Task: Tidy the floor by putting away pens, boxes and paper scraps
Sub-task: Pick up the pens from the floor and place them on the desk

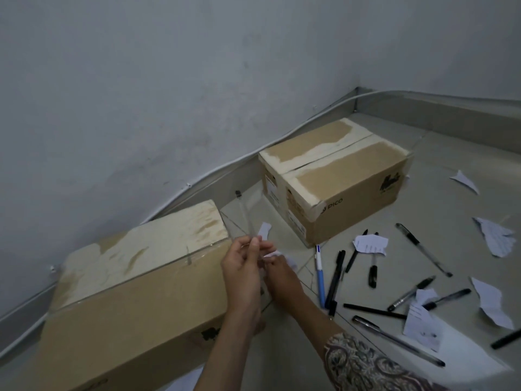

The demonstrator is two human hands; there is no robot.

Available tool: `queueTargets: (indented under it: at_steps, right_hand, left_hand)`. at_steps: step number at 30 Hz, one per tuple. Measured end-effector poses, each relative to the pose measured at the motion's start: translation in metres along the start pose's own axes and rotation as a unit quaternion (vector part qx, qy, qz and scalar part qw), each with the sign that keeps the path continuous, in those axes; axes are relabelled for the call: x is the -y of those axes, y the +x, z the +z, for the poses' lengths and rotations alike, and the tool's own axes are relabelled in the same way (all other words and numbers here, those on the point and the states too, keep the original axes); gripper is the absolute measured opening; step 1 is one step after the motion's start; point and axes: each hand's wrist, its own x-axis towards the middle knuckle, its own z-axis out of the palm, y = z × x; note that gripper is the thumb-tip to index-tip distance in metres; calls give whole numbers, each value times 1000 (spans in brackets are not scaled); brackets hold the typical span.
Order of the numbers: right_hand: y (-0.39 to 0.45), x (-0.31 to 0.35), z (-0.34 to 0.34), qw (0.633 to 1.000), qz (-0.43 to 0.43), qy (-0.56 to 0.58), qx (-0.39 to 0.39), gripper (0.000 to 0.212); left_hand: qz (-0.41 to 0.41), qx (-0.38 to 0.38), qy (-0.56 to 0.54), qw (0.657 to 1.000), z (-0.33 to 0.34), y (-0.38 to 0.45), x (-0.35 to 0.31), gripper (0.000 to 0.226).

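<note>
Both hands meet low-centre, just off the near box's right end: left hand (pixel 243 266) fingers curled, pinching a clear pen (pixel 244 218) whose barrel runs up and away to a dark cap; right hand (pixel 279 270) curled round a small white scrap (pixel 275 253), fingertips touching the left's. A tattooed forearm (pixel 363 362) comes in from bottom right. Just beyond the fingers, another paper scrap (pixel 264 230) on the tiles. Left of the hands, a long cardboard box (pixel 135 292), closed, top peeled pale, lying close along the left wall. Far side, a 2nd carton (pixel 335 179), flaps shut, printed logo on its right face, sitting near the corner. Right of the hands it's a mess: a blue-white pen (pixel 320 275) beside a black marker (pixel 335 277), more black pens (pixel 373 273) fanned out, a long one (pixel 423 249) slanting far right, a clear-barrel pen (pixel 397 344) near bottom. Torn paper (pixel 369 244) lies over some pens; other scraps (pixel 496 239) scattered right, w/ one (pixel 465 180) far off and a printed slip (pixel 420 324) near. Floor (pixel 451 153) is pale grey tile, grey skirting, white cable (pixel 310 119) running along the wall (pixel 169 80), which is plain, scuffed.
</note>
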Motion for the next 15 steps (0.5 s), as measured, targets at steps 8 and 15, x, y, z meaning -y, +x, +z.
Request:
queueTargets:
  at_steps: [8, 15]
  right_hand:
    - [17, 17, 4, 999, 1, -32, -40, 18]
    - [18, 29, 16, 999, 24, -40, 13, 17]
  left_hand:
    - [-33, 27, -61, 997, -23, 21, -24, 17]
    - [-64, 17, -87, 994, -40, 29, -32, 22]
